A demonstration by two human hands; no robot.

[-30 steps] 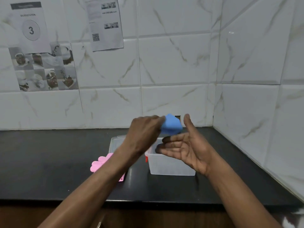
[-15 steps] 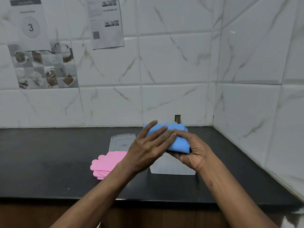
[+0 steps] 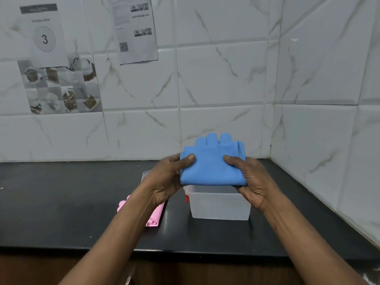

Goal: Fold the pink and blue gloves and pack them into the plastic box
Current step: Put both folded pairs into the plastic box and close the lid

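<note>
Both hands are gripping the folded blue rubber gloves (image 3: 211, 167) above the open translucent plastic box (image 3: 220, 204). The left hand (image 3: 164, 182) and right hand (image 3: 253, 182) are pinching opposite edges, thumbs on top. Pink rubber gloves (image 3: 154, 214) are lying left of the box.

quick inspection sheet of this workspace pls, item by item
surface: black countertop in a tiled corner
job's things: folded blue rubber gloves held above the clear plastic box; pink rubber gloves lie left of the box, partly behind the left forearm
clutter: clear plastic lid, mostly hidden by the left hand
grippers: left hand and right hand each grip the blue gloves' sides
cables: nothing seen
surroundings: white marble-patterned tiled wall with two paper sheets
</note>
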